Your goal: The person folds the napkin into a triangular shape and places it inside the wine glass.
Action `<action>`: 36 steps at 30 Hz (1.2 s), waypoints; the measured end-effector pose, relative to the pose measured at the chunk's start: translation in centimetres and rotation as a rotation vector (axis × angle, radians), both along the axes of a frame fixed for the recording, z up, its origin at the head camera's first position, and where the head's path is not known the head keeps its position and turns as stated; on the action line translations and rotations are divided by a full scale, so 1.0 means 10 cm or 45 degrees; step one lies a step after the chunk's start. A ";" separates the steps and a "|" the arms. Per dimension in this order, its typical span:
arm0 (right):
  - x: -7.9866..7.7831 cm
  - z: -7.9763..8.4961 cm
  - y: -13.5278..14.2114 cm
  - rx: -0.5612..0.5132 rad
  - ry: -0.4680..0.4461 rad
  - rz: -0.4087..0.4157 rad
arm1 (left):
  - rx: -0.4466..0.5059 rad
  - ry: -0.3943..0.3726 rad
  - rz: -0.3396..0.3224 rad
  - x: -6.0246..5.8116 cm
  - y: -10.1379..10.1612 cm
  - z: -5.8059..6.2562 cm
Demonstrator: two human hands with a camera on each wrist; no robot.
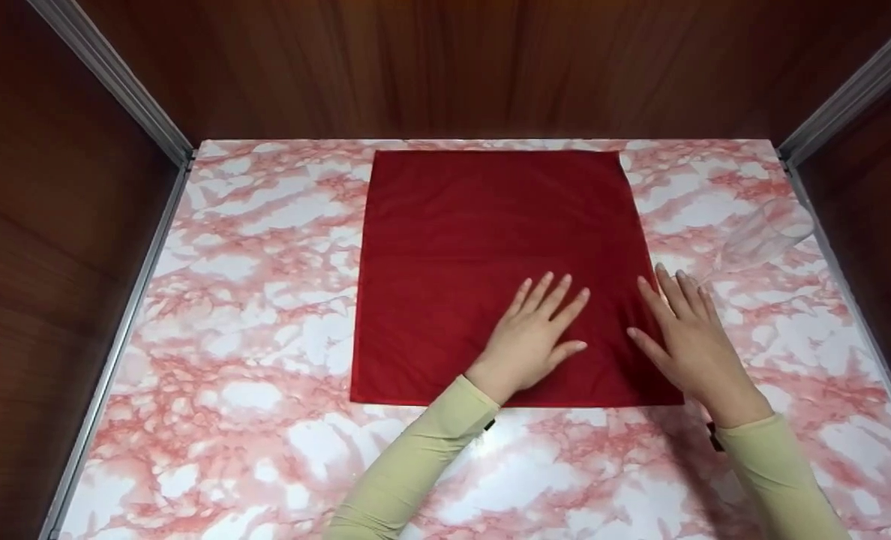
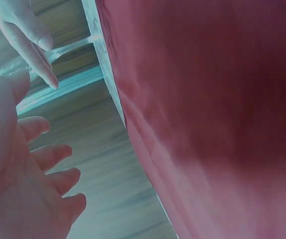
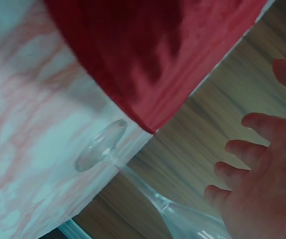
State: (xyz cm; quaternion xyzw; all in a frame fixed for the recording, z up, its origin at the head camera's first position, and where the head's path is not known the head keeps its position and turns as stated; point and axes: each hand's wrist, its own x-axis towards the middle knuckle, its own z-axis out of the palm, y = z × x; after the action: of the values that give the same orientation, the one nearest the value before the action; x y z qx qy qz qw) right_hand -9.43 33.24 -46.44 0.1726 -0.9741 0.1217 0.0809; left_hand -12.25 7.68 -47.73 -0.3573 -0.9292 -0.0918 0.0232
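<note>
A dark red square cloth (image 1: 490,225) lies spread flat, with faint creases. Over its lower right part is my left hand (image 1: 524,341), fingers spread and holding nothing; its palm side shows in the left wrist view. My right hand (image 1: 693,352) hovers by the cloth's right edge, fingers extended, with nothing in its grasp. Just beyond those fingertips stands a clear stemmed glass (image 1: 768,232), its foot partly hidden by the hand in the head view. The right wrist view shows the glass's round foot (image 3: 100,147) on the table near a cloth corner.
The table (image 1: 250,337) has a pink and white marbled top. Dark wood-grain panels (image 1: 445,67) rise at the back and both sides, with metal strips (image 1: 119,90) at the corners. The glass stands close to the right-hand panel.
</note>
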 end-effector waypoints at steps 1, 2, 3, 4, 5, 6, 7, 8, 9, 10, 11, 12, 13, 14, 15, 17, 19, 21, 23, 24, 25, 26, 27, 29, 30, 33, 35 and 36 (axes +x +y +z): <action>0.02 -0.01 0.02 0.002 -0.004 -0.001 | 0.002 -0.009 -0.009 0.01 0.02 0.00; 0.04 -0.01 0.03 0.004 -0.010 -0.002 | 0.000 -0.017 -0.017 0.03 0.05 -0.01; 0.06 -0.01 0.05 0.007 -0.016 -0.003 | -0.006 -0.022 -0.027 0.04 0.07 -0.01; 0.07 -0.02 0.06 0.010 -0.018 -0.003 | -0.011 -0.030 -0.035 0.06 0.09 -0.02; 0.09 -0.02 0.07 0.009 -0.023 -0.004 | -0.018 -0.033 -0.042 0.07 0.10 -0.02; 0.11 -0.02 0.08 0.006 -0.029 -0.006 | -0.028 -0.031 -0.048 0.08 0.12 -0.02; 0.12 -0.02 0.09 0.004 -0.037 -0.007 | -0.033 -0.030 -0.056 0.09 0.14 -0.02; 0.14 -0.02 0.10 0.003 -0.043 -0.008 | -0.044 -0.024 -0.062 0.11 0.16 -0.03; 0.15 -0.02 0.11 0.003 -0.047 -0.010 | -0.051 -0.022 -0.068 0.12 0.18 -0.03; 0.16 -0.03 0.12 0.002 -0.051 -0.012 | -0.055 -0.020 -0.073 0.13 0.20 -0.03; 0.17 -0.03 0.13 0.003 -0.057 -0.014 | -0.058 -0.016 -0.079 0.14 0.21 -0.03; 0.19 -0.03 0.14 0.005 -0.065 -0.015 | -0.064 -0.015 -0.084 0.15 0.23 -0.04; 0.20 -0.04 0.15 0.006 -0.069 -0.016 | -0.067 -0.014 -0.089 0.16 0.25 -0.04; 0.21 -0.04 0.16 0.009 -0.074 -0.015 | -0.075 -0.011 -0.094 0.17 0.26 -0.04; 0.22 -0.05 0.17 0.014 -0.075 -0.014 | -0.082 -0.011 -0.100 0.18 0.28 -0.05; 0.25 -0.06 0.20 0.018 -0.080 -0.008 | -0.096 -0.004 -0.114 0.20 0.31 -0.06; 0.27 -0.08 0.22 0.013 -0.081 -0.002 | -0.114 0.009 -0.132 0.22 0.34 -0.07; 0.29 -0.09 0.24 0.013 -0.079 0.001 | -0.127 0.014 -0.149 0.25 0.36 -0.07; 0.31 -0.11 0.26 0.010 -0.077 0.006 | -0.139 0.018 -0.164 0.28 0.39 -0.08; 0.32 -0.12 0.27 0.011 -0.073 0.007 | -0.144 0.013 -0.171 0.29 0.41 -0.08; 0.33 -0.13 0.28 0.016 -0.067 0.007 | -0.147 0.006 -0.178 0.30 0.42 -0.09; 0.35 -0.14 0.29 0.016 -0.064 0.010 | -0.151 0.000 -0.185 0.32 0.44 -0.10; 0.36 -0.15 0.30 0.014 -0.064 0.015 | -0.158 -0.004 -0.192 0.33 0.45 -0.11; 0.38 -0.17 0.31 0.011 -0.065 0.016 | -0.168 -0.008 -0.208 0.36 0.48 -0.13; 0.39 -0.18 0.32 0.009 -0.069 0.016 | -0.171 -0.010 -0.216 0.37 0.49 -0.15; 0.43 -0.21 0.33 0.003 -0.086 0.015 | -0.184 -0.010 -0.233 0.40 0.53 -0.18; 0.44 -0.22 0.34 0.004 -0.094 0.014 | -0.187 -0.010 -0.243 0.41 0.55 -0.19; 0.45 -0.23 0.34 0.006 -0.098 0.014 | -0.189 -0.011 -0.245 0.41 0.56 -0.20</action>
State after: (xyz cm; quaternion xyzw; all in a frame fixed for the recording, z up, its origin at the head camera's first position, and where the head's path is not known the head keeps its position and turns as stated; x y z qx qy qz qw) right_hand -4.96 36.64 -48.76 0.1732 -0.9758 0.1265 0.0424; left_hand -8.12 13.28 -49.69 -0.4451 -0.8950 -0.0262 -0.0164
